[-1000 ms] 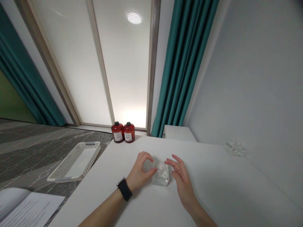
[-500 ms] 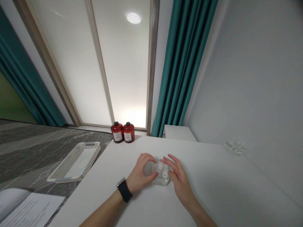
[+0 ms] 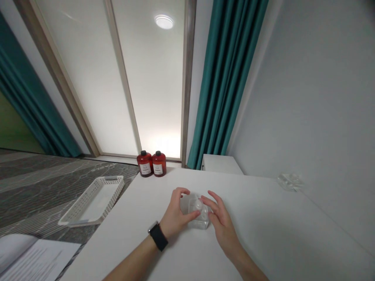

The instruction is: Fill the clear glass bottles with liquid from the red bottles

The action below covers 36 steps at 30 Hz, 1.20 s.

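A small clear box-like container [image 3: 199, 224] with rounded corners stands on the white table [image 3: 187, 255] between my hands. A pale round knob or ball shows at its top; I cannot make out which. My left hand [image 3: 175, 214], with a black watch on the wrist, curves around the container's left side. Its thumb reaches over the container and its fingers are wide apart. My right hand [image 3: 221, 220] is at the right side, thumb and forefinger on the container's edge near the round part, another finger raised.
Two red-brown bottles [image 3: 159, 164] with black caps stand at the table's far left corner. A white perforated basket [image 3: 88, 224] and an open booklet [image 3: 43, 259] lie to the left. Crumpled clear plastic [image 3: 290, 182] lies by the right wall; a white cabinet [image 3: 221, 163] stands behind.
My left hand has shifted slightly right, its thumb now farther across the container and its fingers drawn back a little. My right hand and the container have hardly moved.
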Each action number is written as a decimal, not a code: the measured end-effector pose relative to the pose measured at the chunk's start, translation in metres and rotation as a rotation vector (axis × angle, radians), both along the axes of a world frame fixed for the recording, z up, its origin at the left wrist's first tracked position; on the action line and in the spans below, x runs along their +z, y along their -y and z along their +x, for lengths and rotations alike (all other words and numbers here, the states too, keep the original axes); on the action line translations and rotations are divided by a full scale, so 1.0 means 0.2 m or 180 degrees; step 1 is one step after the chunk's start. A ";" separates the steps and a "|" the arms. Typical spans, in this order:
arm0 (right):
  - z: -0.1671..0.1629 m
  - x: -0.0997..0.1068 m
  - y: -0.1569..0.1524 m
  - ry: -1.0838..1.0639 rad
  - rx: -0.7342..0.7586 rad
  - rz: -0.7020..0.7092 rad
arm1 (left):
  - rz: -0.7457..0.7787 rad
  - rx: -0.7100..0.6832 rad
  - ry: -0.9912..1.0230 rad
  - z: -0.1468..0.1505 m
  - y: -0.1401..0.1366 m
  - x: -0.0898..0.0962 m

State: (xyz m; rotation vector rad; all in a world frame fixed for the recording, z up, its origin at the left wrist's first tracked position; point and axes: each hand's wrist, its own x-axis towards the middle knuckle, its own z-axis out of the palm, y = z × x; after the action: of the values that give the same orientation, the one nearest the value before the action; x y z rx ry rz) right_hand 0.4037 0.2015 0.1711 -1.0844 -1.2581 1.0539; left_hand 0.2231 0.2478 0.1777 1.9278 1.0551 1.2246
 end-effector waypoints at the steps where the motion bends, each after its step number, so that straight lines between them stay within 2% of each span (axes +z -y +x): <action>1: 0.00 0.00 0.00 -0.0029 -0.0011 -0.0022 | -0.0020 -0.0034 0.0004 0.02 0.00 -0.01; 5: 0.03 -0.01 0.00 -0.0091 -0.0168 0.0031 | -0.0059 -0.0038 -0.0043 0.01 -0.02 -0.02; 10: 0.03 0.00 -0.02 -0.0076 -0.0406 -0.0036 | 0.0052 -0.0033 -0.0125 -0.05 -0.03 0.02; 14: 0.00 0.01 -0.02 -0.0210 -0.0101 -0.0025 | 0.0197 -0.0383 -0.0125 0.00 0.01 0.05; 17: -0.01 0.02 -0.01 -0.0169 0.0052 -0.0081 | 0.0182 -0.0462 -0.0082 0.04 0.01 0.04; 24: 0.00 -0.04 -0.02 0.0165 -0.0077 0.0157 | 0.0178 -0.0542 -0.0132 0.00 -0.02 0.05; 28: 0.03 -0.06 -0.04 0.0660 -0.0026 0.0464 | 0.0161 -0.0678 -0.0186 -0.02 -0.02 0.06; 32: 0.07 0.00 -0.02 0.1396 0.0198 0.0697 | 0.0021 -0.0933 -0.0359 -0.07 -0.03 0.01; 36: 0.11 0.17 -0.03 0.2257 0.0588 0.1072 | -0.0278 -0.1018 -0.0567 -0.11 -0.06 -0.06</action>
State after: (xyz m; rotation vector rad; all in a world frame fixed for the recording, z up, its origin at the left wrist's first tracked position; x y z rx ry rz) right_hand 0.4258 0.2082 0.2059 -1.1267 -2.0489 0.5528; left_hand 0.2005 0.2597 0.1658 2.0689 0.8290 0.8306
